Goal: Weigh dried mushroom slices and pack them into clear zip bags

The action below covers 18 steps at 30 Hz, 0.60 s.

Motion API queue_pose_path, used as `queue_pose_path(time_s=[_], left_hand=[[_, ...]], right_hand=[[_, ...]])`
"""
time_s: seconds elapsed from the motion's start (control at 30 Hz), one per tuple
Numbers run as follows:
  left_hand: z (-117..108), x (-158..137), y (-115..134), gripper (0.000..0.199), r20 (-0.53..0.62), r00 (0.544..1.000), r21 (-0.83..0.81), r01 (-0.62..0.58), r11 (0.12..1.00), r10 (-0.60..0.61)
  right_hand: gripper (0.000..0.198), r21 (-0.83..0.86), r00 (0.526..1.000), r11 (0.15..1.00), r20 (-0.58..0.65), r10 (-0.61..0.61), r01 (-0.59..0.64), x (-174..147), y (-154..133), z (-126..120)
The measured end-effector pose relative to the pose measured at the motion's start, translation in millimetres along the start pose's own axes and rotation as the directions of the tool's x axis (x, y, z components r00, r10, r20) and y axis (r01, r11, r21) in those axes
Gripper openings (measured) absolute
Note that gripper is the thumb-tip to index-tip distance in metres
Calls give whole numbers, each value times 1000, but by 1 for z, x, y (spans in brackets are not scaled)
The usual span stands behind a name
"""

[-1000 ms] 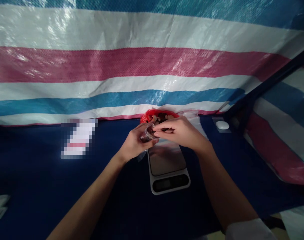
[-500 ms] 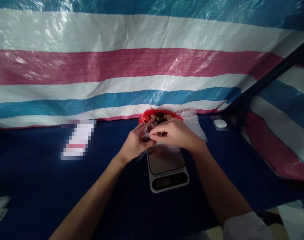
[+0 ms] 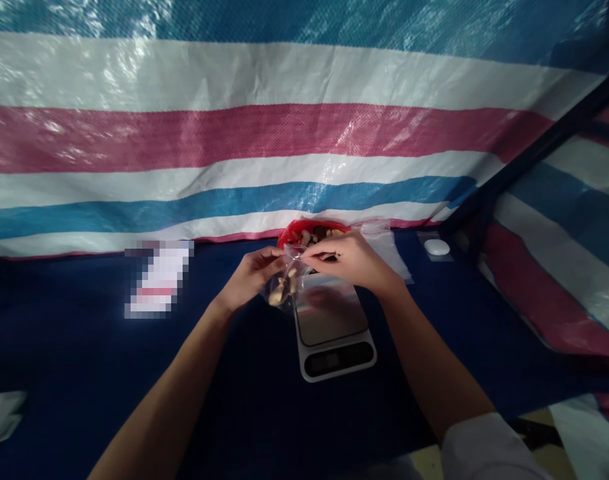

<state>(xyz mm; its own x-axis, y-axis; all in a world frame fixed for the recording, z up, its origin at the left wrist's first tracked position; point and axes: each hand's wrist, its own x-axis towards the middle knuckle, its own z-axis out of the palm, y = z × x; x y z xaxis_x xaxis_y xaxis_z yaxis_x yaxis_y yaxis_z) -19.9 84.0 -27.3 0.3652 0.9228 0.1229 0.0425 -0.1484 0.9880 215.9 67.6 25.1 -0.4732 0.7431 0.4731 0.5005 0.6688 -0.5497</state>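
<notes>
Between my hands hangs a clear plastic bag (image 3: pixel 283 291) with several pale and brown pieces in its lower part; their kind I cannot make out. My left hand (image 3: pixel 251 275) pinches the bag's upper left edge. My right hand (image 3: pixel 341 262) has thumb and fingers closed on the bag's mouth at the right. Just behind the hands lies a red plastic bag (image 3: pixel 295 231), open, holding many mixed brown, pale and reddish pieces. Under and in front of the hands stands a white kitchen scale (image 3: pixel 334 320) with a dark display, nothing on the visible part of its plate.
Flat clear plastic bags (image 3: pixel 384 247) lie right of the red bag. Farther right is a white oval object (image 3: pixel 436 247) on a small clear sheet. A blurred-out white paper-like item (image 3: pixel 164 280) rests at left. A striped tarp (image 3: pixel 264 137) rises behind the dark blue tabletop (image 3: pixel 84 353).
My left hand has turned and moved slightly left and down, so the clear bag with its pieces now shows. The right hand has shifted up a little, fingers at the bag's mouth.
</notes>
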Motion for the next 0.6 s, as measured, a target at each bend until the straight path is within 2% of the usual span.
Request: queue_pose_path(time_s=[0.13, 0.4, 0.5, 0.6], left_hand=[[5, 1, 4, 45, -104, 994, 48, -29, 998, 34], [18, 0, 9, 44, -81, 989, 146, -111, 983, 124], [19, -1, 10, 44, -126, 980, 198, -130, 972, 157], [19, -5, 12, 44, -159, 971, 231, -137, 963, 176]], right_hand=[[15, 10, 995, 997, 56, 81, -81, -1, -1, -4], [16, 75, 988, 986, 30, 149, -151, -1, 1, -3], [16, 189, 978, 960, 25, 206, -207, -3, 2, -9], [22, 356, 953, 885, 80, 291, -300, -8, 8, -17]])
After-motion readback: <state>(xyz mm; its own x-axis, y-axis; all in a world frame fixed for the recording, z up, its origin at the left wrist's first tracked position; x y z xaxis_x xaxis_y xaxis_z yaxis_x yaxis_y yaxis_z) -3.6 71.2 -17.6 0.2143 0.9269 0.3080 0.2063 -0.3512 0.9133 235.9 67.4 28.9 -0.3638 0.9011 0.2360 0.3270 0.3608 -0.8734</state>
